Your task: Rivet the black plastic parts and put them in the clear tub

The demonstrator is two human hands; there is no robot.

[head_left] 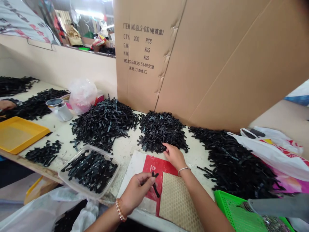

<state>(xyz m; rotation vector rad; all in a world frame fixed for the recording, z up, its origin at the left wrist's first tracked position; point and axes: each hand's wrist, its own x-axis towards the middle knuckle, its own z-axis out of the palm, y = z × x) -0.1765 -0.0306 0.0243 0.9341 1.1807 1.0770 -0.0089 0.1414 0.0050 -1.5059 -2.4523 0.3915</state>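
My left hand point(138, 190) pinches a small black strip point(155, 189) with rounded ends between thumb and fingers; a short black piece crosses it near the top. Below it lies a red and white sheet point(147, 162), with a tan honeycomb-patterned pad point(177, 201) on its right side. My right hand point(175, 157) reaches to the front edge of the middle pile of small black pieces point(162, 130). Its thumb and fingers are closed together there, and what they hold, if anything, is hidden. To the left, a clear plastic tub point(115, 174) holds many black strips with pale dots.
Large heaps of black strips point(103, 124) and more strips point(236, 164) flank the middle pile. A cardboard sheet point(212, 64) stands behind. A green basket point(225, 206), a yellow tray point(41, 132) and a white mug point(63, 112) are around. Another person's hand point(7, 104) shows far left.
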